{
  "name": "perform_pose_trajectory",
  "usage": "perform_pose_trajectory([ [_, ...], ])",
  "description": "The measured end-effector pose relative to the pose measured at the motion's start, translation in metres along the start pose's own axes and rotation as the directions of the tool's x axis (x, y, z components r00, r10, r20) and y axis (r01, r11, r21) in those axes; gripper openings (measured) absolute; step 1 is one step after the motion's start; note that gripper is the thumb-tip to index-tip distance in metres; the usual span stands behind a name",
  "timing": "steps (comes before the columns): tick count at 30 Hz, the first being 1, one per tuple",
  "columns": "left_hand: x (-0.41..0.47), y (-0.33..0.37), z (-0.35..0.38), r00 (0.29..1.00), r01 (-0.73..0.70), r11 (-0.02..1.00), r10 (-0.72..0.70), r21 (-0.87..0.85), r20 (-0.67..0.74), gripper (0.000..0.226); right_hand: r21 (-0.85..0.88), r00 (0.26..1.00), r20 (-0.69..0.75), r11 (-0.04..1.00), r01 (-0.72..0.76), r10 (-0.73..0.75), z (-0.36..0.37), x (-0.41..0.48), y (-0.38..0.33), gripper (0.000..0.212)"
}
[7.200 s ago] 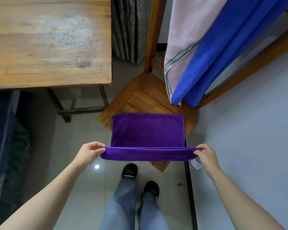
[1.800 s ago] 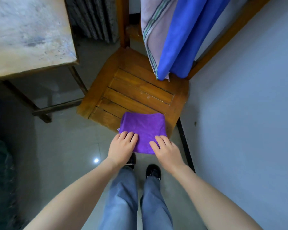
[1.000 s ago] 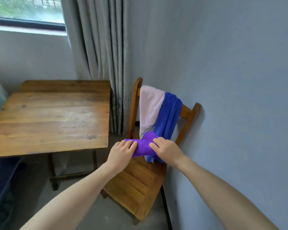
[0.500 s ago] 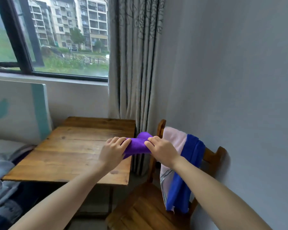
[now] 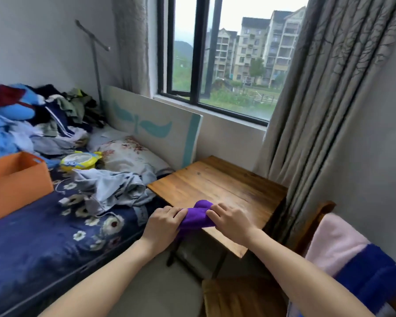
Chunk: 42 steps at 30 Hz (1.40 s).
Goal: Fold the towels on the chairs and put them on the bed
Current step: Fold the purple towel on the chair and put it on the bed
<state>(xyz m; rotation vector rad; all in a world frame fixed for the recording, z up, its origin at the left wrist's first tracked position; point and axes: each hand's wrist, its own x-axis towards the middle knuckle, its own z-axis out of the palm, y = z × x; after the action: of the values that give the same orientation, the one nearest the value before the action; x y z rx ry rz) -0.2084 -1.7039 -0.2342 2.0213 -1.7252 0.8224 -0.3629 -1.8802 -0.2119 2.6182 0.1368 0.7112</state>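
Head view: folded purple towel held up, bunched, in front of the near edge of the wooden table; touching the tabletop or not, cannot tell. Gripped at its left end by the left hand, fingers curled over the top of the cloth. Gripped at its right end by the right hand, fingers likewise curled round it, thumbs hidden. To the left, bed with dark blue floral sheet, just beside the table. On it an orange box, heap of clothes by the wall, floral pillow, yellow toy, crumpled grey garment. At lower right, wooden chair with pink towel and blue towel draped side by side over the backrest. Behind the table, grey curtain beside the window.
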Motion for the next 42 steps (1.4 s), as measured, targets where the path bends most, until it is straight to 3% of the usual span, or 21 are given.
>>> perform_pose_trajectory([
  [3,-0.042,-0.023,-0.028,0.993,0.11,0.991,-0.113,0.07,0.034,0.055,0.089,0.993,-0.05,0.99,0.111,-0.106,0.004,0.038,-0.036,0.04],
  [6,-0.092,-0.043,-0.064,0.972,0.223,0.96,-0.232,0.171,0.032,0.043,0.123,0.973,-0.111,0.968,0.218,-0.205,0.004,0.079,-0.081,0.016],
  [13,-0.188,-0.062,-0.137,0.898,0.417,0.852,-0.44,0.318,0.003,0.034,0.216,0.909,-0.199,0.889,0.405,-0.366,0.001,0.146,-0.179,0.022],
  [17,-0.25,-0.077,-0.176,0.817,0.534,0.766,-0.577,0.358,0.016,0.064,0.239,0.843,-0.276,0.817,0.525,-0.461,-0.006,0.184,-0.245,0.028],
  [20,-0.273,-0.084,-0.193,0.801,0.54,0.756,-0.597,0.37,0.052,0.07,0.235,0.813,-0.332,0.793,0.562,-0.478,-0.009,0.201,-0.272,0.024],
  [24,-0.322,-0.112,-0.233,0.75,0.601,0.703,-0.66,0.38,0.035,0.071,0.264,0.77,-0.384,0.739,0.62,-0.51,-0.018,0.24,-0.338,0.047],
  [27,-0.349,-0.131,-0.251,0.726,0.614,0.688,-0.685,0.387,0.067,0.081,0.256,0.754,-0.437,0.736,0.627,-0.49,-0.024,0.258,-0.371,0.034],
  [33,-0.392,-0.174,-0.269,0.711,0.614,0.675,-0.698,0.409,0.085,0.061,0.321,0.787,-0.398,0.732,0.601,-0.472,-0.018,0.29,-0.424,0.022],
  [37,-0.4,-0.191,-0.252,0.734,0.602,0.714,-0.671,0.357,0.105,0.06,0.314,0.786,-0.36,0.728,0.609,-0.502,0.0,0.301,-0.429,0.051],
  [42,-0.393,-0.215,-0.215,0.707,0.634,0.704,-0.695,0.32,0.129,0.079,0.315,0.783,-0.34,0.721,0.617,-0.521,0.038,0.315,-0.416,0.057],
])
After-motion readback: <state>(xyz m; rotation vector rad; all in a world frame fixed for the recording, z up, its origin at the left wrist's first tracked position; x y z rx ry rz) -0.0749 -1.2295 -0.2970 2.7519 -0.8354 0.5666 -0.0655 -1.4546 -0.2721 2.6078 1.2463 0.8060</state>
